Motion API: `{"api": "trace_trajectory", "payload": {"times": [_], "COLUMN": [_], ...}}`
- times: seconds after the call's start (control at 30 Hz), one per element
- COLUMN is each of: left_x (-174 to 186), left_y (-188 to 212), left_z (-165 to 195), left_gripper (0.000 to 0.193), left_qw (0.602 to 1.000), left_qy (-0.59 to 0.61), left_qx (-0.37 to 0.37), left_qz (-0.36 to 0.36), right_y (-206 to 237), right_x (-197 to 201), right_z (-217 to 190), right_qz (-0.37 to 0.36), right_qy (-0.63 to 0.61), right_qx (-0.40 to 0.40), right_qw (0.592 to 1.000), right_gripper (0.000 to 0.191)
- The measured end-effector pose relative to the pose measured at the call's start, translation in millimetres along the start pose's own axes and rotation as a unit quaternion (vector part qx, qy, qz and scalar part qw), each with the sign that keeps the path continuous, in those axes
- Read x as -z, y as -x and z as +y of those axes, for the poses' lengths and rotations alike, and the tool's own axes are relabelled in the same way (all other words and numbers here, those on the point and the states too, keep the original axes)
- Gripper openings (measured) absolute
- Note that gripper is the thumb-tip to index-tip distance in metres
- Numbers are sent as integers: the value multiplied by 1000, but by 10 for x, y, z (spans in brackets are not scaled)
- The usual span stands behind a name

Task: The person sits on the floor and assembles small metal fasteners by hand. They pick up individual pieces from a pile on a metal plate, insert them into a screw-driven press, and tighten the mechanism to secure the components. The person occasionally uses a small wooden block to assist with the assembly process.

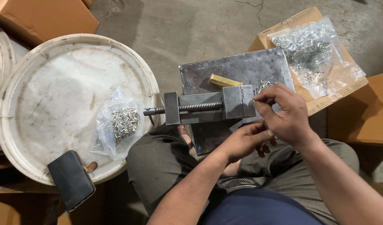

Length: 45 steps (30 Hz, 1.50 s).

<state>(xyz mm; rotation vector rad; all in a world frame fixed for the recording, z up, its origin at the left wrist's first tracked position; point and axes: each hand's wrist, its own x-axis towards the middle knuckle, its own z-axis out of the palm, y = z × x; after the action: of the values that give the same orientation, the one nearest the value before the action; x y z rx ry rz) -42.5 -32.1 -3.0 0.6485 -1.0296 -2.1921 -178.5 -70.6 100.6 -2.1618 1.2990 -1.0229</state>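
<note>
A small steel vise lies on a grey metal plate resting over my lap. My right hand hovers at the vise's jaw end, fingers pinched together on a tiny metal piece I can barely see. My left hand sits just below it, fingers curled close to the same spot, seemingly around small parts. A little heap of metal bits lies on the plate behind the jaw. A yellowish wooden stick rests on the plate.
A white bucket lid at the left carries a clear bag of small metal pieces and a dark phone. A larger clear bag of metal pieces lies on a cardboard box at the right. Concrete floor beyond.
</note>
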Motion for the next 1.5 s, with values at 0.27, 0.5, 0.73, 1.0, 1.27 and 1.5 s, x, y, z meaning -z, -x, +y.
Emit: {"api": "trace_trajectory", "payload": {"times": [0.27, 0.5, 0.73, 1.0, 1.27, 1.5], "left_x": [-61, -72, -96, -141, -93, -46], "left_y": [-32, -79, -24, 5, 18, 133], "left_z": [9, -54, 39, 107, 11, 25], "left_gripper": [31, 33, 33, 23, 21, 23], "left_qw": [998, 998, 998, 996, 997, 966], "left_qy": [-8, -8, -11, -25, -45, -211], "left_qx": [46, 48, 54, 71, 26, -2], "left_qz": [28, 37, 41, 47, -53, -148], "right_y": [-139, -123, -141, -35, 402, 590], "right_x": [-110, -139, -159, -67, 96, 104], "right_z": [-10, 9, -47, 87, 425, 502], "right_qz": [-10, -17, -9, 12, 76, 14], "right_qy": [1, 2, 27, 12, 37, 127], "right_qx": [12, 6, -12, -17, -92, -75], "right_qw": [1000, 1000, 1000, 1000, 992, 989], "right_gripper": [9, 9, 13, 15, 13, 13]}}
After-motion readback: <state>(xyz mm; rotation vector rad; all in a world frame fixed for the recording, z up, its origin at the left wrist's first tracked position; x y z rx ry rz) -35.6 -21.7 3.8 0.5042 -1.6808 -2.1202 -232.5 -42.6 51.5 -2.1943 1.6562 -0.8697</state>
